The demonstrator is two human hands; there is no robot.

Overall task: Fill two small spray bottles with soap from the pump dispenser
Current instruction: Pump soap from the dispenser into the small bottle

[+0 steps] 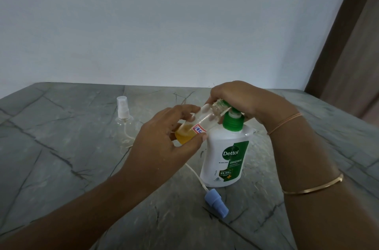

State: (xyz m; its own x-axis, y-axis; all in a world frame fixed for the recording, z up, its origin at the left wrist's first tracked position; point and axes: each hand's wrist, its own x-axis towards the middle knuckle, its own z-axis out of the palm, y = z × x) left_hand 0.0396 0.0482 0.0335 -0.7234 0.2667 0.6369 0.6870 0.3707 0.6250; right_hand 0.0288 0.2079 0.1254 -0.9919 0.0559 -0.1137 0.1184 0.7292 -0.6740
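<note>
Blue cap near dispenser, left fingers gripping bottle, right fingers clasping pump

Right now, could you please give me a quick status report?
Left hand grips small spray bottle, tilted, neck at nozzle. Right hand curled over Dettol pump dispenser head. Blue spray cap lies apart, not obstructing.

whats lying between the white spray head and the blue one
The left hand, holding the small bottle, crosses between the white spray head and the blue spray head; the blue one's thin tube also runs there. Head view.
</note>
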